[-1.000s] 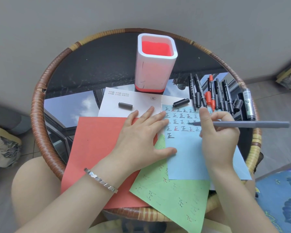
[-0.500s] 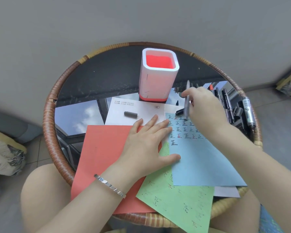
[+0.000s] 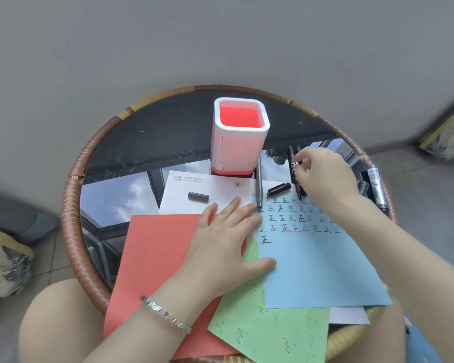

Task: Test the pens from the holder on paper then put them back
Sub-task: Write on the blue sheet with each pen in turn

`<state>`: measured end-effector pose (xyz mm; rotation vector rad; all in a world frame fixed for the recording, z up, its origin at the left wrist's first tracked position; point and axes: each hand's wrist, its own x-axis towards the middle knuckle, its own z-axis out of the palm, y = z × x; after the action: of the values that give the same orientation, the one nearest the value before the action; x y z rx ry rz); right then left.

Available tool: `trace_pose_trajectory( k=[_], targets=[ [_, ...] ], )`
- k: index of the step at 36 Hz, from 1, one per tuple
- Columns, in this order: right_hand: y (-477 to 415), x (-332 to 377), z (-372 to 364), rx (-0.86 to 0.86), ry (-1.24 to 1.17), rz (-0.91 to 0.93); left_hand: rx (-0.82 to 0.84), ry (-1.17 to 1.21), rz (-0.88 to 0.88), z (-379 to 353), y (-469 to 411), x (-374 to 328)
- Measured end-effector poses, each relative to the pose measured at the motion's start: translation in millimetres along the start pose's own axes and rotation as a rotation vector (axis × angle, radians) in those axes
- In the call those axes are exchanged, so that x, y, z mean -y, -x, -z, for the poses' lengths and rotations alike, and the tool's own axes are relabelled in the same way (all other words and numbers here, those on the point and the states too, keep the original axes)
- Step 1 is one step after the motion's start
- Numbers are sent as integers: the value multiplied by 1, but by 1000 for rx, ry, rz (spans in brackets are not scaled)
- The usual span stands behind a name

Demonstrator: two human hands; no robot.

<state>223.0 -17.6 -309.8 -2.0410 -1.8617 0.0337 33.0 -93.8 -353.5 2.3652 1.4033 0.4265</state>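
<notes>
The white pen holder (image 3: 240, 142) with a red inside stands empty at the back of the round table. My left hand (image 3: 228, 244) lies flat, fingers spread, across the red paper (image 3: 157, 271) and the blue paper (image 3: 315, 263), which carries rows of written test marks. A grey pen (image 3: 259, 187) lies uncapped just right of the holder, its tip on the blue sheet. My right hand (image 3: 325, 174) is over the row of pens at the right, fingertips pinched on a black pen (image 3: 292, 163). The hand hides most of the other pens.
A grey cap (image 3: 198, 197) and a black cap (image 3: 279, 189) lie on the white sheet (image 3: 184, 205). A green paper (image 3: 270, 334) overhangs the near rim. A thick marker (image 3: 376, 187) rests by the table's woven right rim (image 3: 71, 205). My knees sit under the near edge.
My right hand carried the grey pen from the blue paper toward the holder, left it lying beside it, and moved right onto a black pen. My left hand stayed pressed on the papers.
</notes>
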Motion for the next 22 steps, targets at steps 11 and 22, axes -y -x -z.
trace_pose_trajectory(
  k=[11,22],
  targets=[
    [-14,9,-15,157,176,-164,9,-12,2,1,2,0],
    [18,1,24,116,-901,-343,-4,6,-2,-1,2,0]
  ],
)
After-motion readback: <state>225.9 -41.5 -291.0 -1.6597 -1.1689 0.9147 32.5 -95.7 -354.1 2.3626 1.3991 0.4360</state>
